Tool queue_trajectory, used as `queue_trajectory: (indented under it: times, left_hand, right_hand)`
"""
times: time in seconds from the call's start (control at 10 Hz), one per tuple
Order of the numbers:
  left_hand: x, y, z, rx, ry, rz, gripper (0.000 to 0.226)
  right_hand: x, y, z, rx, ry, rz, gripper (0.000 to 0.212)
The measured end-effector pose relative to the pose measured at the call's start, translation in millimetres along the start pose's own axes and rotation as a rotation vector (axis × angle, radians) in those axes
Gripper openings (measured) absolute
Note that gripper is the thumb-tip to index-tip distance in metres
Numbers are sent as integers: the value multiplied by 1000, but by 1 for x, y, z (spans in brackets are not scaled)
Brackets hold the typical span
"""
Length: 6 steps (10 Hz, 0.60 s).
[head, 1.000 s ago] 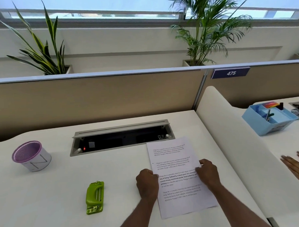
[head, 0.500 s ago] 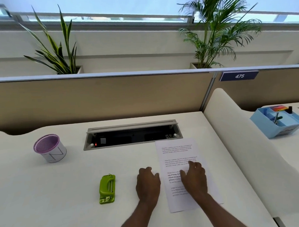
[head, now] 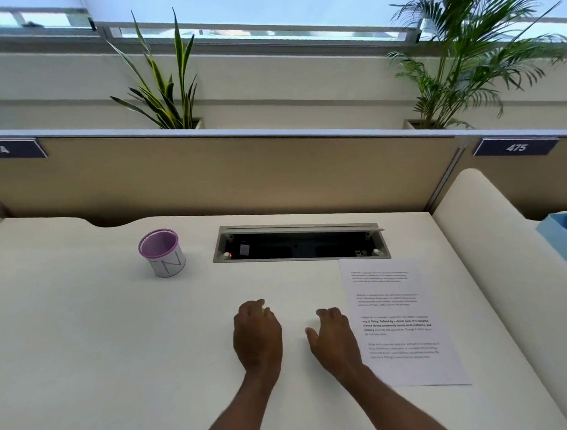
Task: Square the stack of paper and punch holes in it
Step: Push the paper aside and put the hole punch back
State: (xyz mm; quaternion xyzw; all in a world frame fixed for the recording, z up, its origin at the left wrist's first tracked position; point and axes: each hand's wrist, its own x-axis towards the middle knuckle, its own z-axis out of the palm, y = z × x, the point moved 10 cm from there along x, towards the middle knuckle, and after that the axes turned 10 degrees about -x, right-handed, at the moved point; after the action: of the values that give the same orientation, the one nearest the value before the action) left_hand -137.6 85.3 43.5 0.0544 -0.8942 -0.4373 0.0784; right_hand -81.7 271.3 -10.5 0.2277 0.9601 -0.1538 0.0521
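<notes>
The stack of printed white paper (head: pixel 406 307) lies flat on the white desk (head: pixel 86 337), right of centre and slightly skewed. My left hand (head: pixel 256 338) is left of the stack, palm down and curled over the green hole punch (head: pixel 263 311). Only a sliver of green shows between the fingers. My right hand (head: pixel 334 337) rests on the desk just beside the paper's left edge, with fingers loosely bent and apart and nothing in it.
A purple-rimmed pen cup (head: pixel 162 252) stands at the back left. An open cable tray (head: pixel 301 243) is sunk into the desk behind the paper. A rounded white divider (head: pixel 491 238) bounds the desk on the right, with a blue organiser (head: pixel 566 238) beyond it.
My left hand moved left off the paper and onto the green hole punch. My right hand slid off the paper to its left edge. The view swung left.
</notes>
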Motion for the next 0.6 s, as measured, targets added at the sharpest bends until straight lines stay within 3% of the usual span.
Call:
queue_trajectory:
  times: [0.1, 0.2, 0.6]
  left_hand:
    - [10, -33, -8, 71, -70, -194, 34]
    - [9, -50, -5, 150, -176, -266, 36]
    - [17, -56, -5, 189, -216, -260, 37]
  right_hand:
    - [-4, -13, 8, -10, -21, -21, 49]
    - [-6, -18, 15, -8, -34, -19, 48]
    - [-6, -14, 19, -13, -16, 16, 47]
